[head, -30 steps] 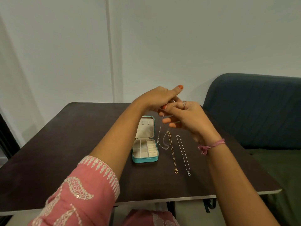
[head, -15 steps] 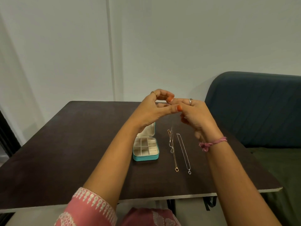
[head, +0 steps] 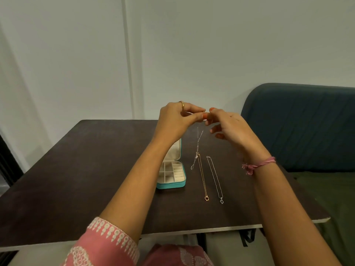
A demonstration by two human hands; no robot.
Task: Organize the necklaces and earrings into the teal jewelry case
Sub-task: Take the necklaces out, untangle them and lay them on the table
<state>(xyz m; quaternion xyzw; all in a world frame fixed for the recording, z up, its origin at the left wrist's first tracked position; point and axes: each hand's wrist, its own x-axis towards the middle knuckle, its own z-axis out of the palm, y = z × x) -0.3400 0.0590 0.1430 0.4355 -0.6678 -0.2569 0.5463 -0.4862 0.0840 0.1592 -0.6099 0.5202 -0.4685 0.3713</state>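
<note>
We have both hands raised above the counter (head: 76,169), fingertips meeting. Our left hand (head: 178,120) has thumb and forefinger pinched on the top of a thin silver necklace (head: 197,143), and our right hand (head: 226,123) pinches the same spot from the other side, its lower fingers loosely spread. The chain hangs down between them, and its lower end looks to reach the counter just beside the top of the gold necklace (head: 202,177).

That gold necklace and a second silver necklace (head: 215,178) lie straight, side by side, to the right of the teal case (head: 171,186), which stands open with its cream compartments bare as far as we can see. Two small studs may sit in the lid, but it is mostly hidden behind our left wrist.

The risks, as we judge them: the hanging end could snag or drag the gold chain and tangle the two. The chain is fine and slippery, so a loose pinch could drop it in a knotted heap. We may also be working the clasp, which is too small to tell.
</note>
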